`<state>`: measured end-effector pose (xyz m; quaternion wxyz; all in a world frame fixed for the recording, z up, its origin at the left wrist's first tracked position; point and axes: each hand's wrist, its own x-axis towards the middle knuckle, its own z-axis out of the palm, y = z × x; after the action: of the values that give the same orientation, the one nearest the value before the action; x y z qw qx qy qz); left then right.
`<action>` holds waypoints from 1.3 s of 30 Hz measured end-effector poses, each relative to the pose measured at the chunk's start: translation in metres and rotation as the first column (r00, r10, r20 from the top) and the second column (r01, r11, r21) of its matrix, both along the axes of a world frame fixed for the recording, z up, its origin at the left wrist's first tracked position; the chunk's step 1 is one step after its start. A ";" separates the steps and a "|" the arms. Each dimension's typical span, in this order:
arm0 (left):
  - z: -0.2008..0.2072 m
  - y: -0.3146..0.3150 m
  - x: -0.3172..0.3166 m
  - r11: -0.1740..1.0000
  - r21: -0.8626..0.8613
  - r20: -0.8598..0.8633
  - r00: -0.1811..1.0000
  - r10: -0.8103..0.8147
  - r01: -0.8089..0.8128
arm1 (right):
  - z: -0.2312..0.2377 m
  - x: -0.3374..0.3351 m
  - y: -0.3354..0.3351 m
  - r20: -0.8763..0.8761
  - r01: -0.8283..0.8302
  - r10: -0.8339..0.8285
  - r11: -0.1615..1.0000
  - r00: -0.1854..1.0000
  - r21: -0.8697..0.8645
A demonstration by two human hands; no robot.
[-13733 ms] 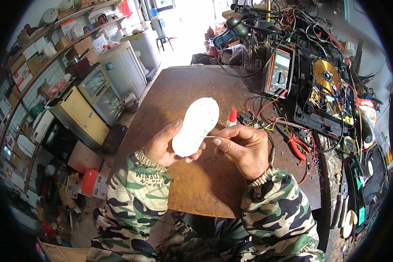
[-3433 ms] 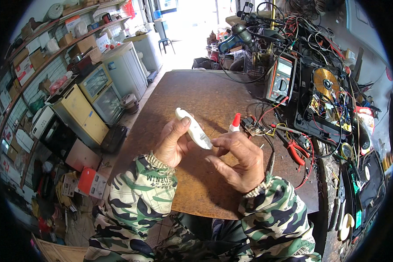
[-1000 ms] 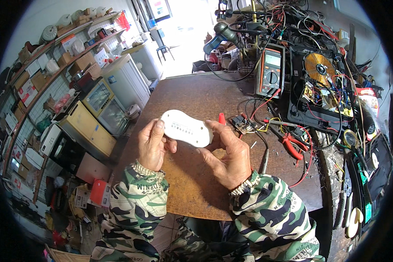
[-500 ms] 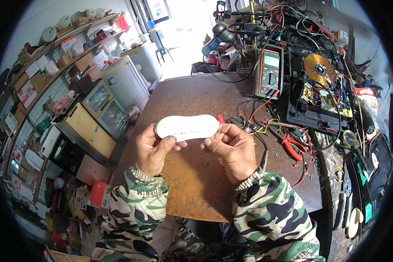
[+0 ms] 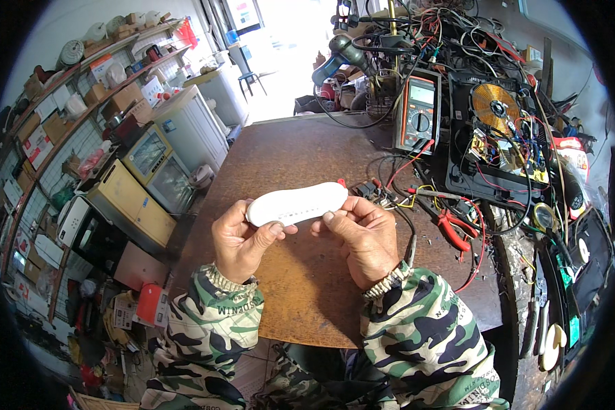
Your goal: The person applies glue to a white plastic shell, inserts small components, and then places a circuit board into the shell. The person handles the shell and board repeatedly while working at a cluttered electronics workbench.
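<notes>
Between my two hands, above the wooden table, is a long white plastic device point(image 5: 296, 204) with rounded ends and a slightly narrowed middle. A row of small dark marks runs along its near side; its exact kind does not show. My left hand point(image 5: 242, 236) grips the left end, thumb at the near edge and fingers partly hidden beneath. At the opposite end, my right hand point(image 5: 365, 236) pinches it between thumb and bent fingers. The device tilts, its right end sitting farther from me than its left. A small red piece point(image 5: 342, 182) shows just behind that right end.
On the table's right lie red-handled pliers point(image 5: 454, 231), test leads and a multimeter point(image 5: 418, 113). Beyond them sits an opened appliance with a copper coil point(image 5: 495, 107) beside heaped cables point(image 5: 451, 34). Loaded shelves point(image 5: 82, 75) and old cabinets point(image 5: 126, 201) line the left.
The white device has turned slightly, its left end coming nearer to me and its near side tipping. Both hands keep their hold, and the whole view has shifted a little.
</notes>
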<state>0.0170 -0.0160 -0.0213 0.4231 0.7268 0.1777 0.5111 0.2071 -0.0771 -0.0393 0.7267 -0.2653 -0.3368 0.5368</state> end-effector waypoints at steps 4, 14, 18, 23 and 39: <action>0.001 -0.001 0.001 1.000 0.015 -0.005 1.000 0.002 -0.002 | 0.001 0.001 0.000 -0.019 0.016 -0.016 1.000 1.000 -0.011; 0.002 -0.002 0.003 0.992 -0.075 -0.017 0.995 0.099 -0.100 | 0.008 0.000 -0.004 0.098 0.062 -0.054 0.995 0.994 -0.083; 0.005 -0.006 0.005 0.994 -0.070 -0.006 0.996 0.084 -0.084 | 0.000 0.000 0.000 0.086 0.055 -0.053 0.998 0.995 -0.033; 0.003 -0.012 0.009 0.995 -0.060 -0.008 0.996 0.084 -0.084 | 0.001 0.000 0.000 0.020 0.027 -0.027 1.000 0.999 -0.013; -0.007 -0.008 0.017 0.967 -0.253 0.139 0.990 0.031 0.005 | -0.009 0.007 0.003 -0.031 -0.002 0.001 1.000 1.000 -0.030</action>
<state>0.0335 -0.0244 -0.0281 0.5205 0.6275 0.2154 0.5375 0.2144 -0.0738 -0.0480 0.7274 -0.2676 -0.3176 0.5463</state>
